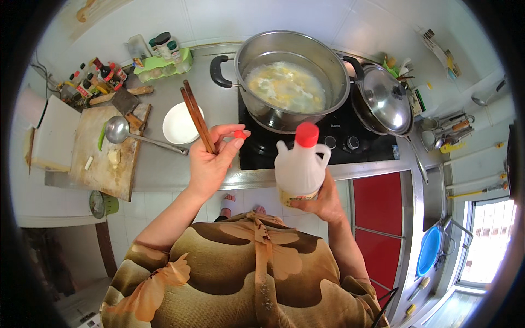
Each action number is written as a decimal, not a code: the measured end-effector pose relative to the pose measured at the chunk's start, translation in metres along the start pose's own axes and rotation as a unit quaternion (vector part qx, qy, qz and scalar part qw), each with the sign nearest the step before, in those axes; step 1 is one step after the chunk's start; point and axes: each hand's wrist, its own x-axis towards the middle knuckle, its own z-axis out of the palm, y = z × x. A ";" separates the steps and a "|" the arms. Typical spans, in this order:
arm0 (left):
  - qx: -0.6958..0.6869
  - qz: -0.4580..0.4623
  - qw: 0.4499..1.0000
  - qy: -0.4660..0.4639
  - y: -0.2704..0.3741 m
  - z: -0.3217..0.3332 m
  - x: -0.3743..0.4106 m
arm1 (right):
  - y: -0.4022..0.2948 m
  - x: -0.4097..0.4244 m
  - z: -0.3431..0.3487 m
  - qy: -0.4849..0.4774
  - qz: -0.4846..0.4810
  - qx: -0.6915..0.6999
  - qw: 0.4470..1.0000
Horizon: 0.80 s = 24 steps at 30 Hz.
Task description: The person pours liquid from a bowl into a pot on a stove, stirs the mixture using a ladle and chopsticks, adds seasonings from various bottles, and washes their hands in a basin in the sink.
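Observation:
My left hand (211,164) holds a pair of wooden chopsticks (197,117) upright and pinches a small red cap (240,134) between thumb and forefinger. In my right hand (324,201) is a white plastic jug-shaped bottle (299,166) with a handle, a spout and a red top, held near its labelled base. Beyond the hands, a large steel pot (268,108) stands on the black gas stove (262,158), holding pale liquid with yellow and white pieces (287,88). A white bowl (180,125) sits on the counter behind the chopsticks.
At left, a wooden cutting board (88,131) bears a steel ladle (117,129), a cleaver (124,101), a green chili (102,136) and pale pieces. Seasoning bottles (107,74) and a green egg tray (164,70) line the wall. A lidded pan (383,96) stands right, its handle over the counter edge.

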 end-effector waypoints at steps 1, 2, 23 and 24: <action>-0.003 -0.002 1.000 -0.004 0.003 0.003 0.001 | 0.004 0.000 0.003 -0.007 0.002 -0.004 1.000; -0.007 -0.003 1.000 -0.008 0.005 0.004 0.001 | 0.008 0.002 0.007 -0.014 0.003 -0.008 1.000; 0.202 0.013 0.970 0.136 -0.028 -0.093 -0.031 | 0.090 0.101 0.145 -0.141 -0.051 -0.065 0.987; 0.202 0.004 0.969 0.144 -0.029 -0.099 -0.032 | 0.093 0.105 0.153 -0.137 -0.056 -0.070 0.986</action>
